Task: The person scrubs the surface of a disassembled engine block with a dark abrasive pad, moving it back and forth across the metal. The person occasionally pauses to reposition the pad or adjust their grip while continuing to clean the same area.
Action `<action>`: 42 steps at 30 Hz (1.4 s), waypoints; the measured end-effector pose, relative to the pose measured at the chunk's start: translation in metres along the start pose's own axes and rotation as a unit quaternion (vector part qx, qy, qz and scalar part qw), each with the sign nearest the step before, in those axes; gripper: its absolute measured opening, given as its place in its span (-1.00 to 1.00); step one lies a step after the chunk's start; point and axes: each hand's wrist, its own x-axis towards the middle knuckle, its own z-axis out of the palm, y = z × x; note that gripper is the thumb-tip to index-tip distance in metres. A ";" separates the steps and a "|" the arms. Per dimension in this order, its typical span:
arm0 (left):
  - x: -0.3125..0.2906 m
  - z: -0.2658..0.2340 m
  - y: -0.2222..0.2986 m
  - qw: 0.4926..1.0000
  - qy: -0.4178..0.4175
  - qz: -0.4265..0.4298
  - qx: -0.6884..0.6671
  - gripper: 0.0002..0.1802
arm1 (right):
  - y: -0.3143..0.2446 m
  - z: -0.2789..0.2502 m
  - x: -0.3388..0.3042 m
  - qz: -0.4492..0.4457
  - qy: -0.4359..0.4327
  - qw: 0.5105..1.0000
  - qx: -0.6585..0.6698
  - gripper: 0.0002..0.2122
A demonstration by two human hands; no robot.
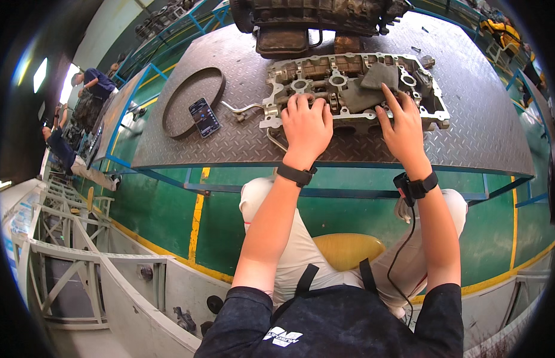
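Observation:
A metal cylinder head [340,111] lies on the checkered steel tabletop in front of me, its camshaft side up. My left hand [307,128] rests on its near left part, fingers slightly apart and bent down onto the casting; the fingertips partly disappear among the parts. Further right, my right hand [404,125] is spread over the near right rim, thumb and index finger wide apart. Its index fingertip touches a crumpled grey cloth [379,77] lying across the head's middle right. The cloth hides some of the parts beneath.
Left of the head lie a black belt loop [170,107], a phone [204,117] and a bent metal pipe [241,109]. A large dark engine unit [319,15] stands at the far edge of the table [152,143]. Other people work at the far left and far right.

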 end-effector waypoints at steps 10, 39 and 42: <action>0.000 -0.002 0.002 1.000 -0.002 -0.001 0.018 -0.75 | 0.006 0.007 -0.004 -0.008 -0.010 0.999 -0.052 -0.49; 0.000 0.000 -0.001 1.000 -0.010 0.006 0.011 -0.74 | -0.016 0.022 0.010 0.040 -0.001 0.992 -0.120 -0.55; 0.000 -0.002 0.000 0.999 -0.020 0.003 0.029 -0.71 | -0.018 0.023 0.014 0.076 -0.030 0.990 -0.116 -0.54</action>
